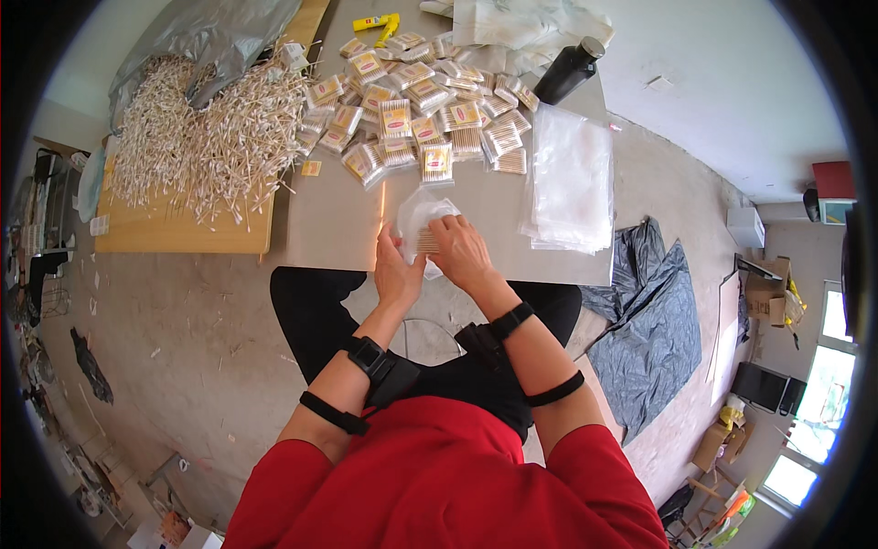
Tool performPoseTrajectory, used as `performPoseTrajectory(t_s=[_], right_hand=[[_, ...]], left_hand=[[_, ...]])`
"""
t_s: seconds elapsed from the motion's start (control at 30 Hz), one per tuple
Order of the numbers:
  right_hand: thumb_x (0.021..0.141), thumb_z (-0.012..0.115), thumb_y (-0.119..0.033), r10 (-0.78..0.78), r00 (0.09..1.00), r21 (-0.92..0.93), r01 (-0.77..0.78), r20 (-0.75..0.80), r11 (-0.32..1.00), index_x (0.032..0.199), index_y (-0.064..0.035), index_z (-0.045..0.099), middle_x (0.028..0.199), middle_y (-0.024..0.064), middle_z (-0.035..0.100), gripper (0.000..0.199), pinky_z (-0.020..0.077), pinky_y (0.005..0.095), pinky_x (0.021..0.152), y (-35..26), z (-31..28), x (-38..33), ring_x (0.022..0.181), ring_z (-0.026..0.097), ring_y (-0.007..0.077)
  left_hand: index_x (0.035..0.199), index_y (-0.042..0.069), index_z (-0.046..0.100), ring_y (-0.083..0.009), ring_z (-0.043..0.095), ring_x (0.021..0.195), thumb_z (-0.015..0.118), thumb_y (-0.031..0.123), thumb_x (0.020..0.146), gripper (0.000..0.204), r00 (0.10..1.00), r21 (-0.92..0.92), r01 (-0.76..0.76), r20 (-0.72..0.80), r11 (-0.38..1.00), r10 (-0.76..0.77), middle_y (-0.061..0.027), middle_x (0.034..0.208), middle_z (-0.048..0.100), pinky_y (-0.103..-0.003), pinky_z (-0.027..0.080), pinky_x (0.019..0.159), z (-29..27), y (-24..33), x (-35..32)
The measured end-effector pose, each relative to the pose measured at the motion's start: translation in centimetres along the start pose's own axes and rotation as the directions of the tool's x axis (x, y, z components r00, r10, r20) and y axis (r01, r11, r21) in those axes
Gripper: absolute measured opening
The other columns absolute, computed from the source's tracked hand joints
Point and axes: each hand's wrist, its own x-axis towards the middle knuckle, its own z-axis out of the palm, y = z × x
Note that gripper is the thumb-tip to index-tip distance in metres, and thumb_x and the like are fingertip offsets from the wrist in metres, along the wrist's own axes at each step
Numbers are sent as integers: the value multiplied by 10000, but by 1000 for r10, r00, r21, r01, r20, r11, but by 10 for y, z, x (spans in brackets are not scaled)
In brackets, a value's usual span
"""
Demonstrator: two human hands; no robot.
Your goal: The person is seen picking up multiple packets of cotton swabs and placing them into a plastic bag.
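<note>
Both hands work at the near edge of the grey table (347, 229). Left hand (398, 274) pinches a clear bag (416, 215) open; right hand (460, 252) grips a cotton swab bundle (428, 241) at its mouth (filled packs (421, 110) lie beyond).

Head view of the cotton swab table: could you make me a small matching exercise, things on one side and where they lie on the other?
Things:
1. loose cotton swabs
2. dark bottle
3. stack of empty clear bags
4. small clear bag with swabs

Places:
A. lying tilted at the table's far right edge
B. between the left hand and right hand
C. heaped on the wooden board at left
D. on the table's right side, near the person

Pairs: 1-C, 2-A, 3-D, 4-B
</note>
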Motion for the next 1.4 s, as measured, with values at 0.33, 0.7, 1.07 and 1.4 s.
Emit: performPoseTrajectory(t_s=[0.33,0.7,1.07,1.4], right_hand=[[666,714,22,-192,924,111,240,-330,964,1141,-7,525,1195,162,535,512,461,426,906,5,17,-5,1093,527,358],[820,671,-217,785,585,818,-543,205,191,922,74,561,725,140,660,328,511,292,445,1,53,-28,493,625,185],[826,614,-96,726,683,877,-395,82,272,825,60,579,670,119,646,160,526,286,490,-19,55,-39,557,621,132],[840,610,-121,738,673,870,-397,59,292,870,64,590,661,94,648,188,486,242,461,-15,60,-26,543,634,125]], left_hand=[[1235,46,439,-277,577,940,705,53,714,585,901,419,-294,-179,859,396,-126,1072,564,-375,481,798,-26,17,-8],[972,-38,587,-319,623,913,543,55,802,198,819,504,-548,486,668,305,-172,1040,602,-396,522,729,22,19,22],[1002,-29,580,-323,628,907,524,51,822,205,784,558,-609,318,563,533,-164,1097,577,-415,529,742,21,1,33],[998,-68,575,-341,561,1039,596,25,781,237,898,698,-436,377,567,227,-189,1102,527,-389,513,824,15,18,33]])
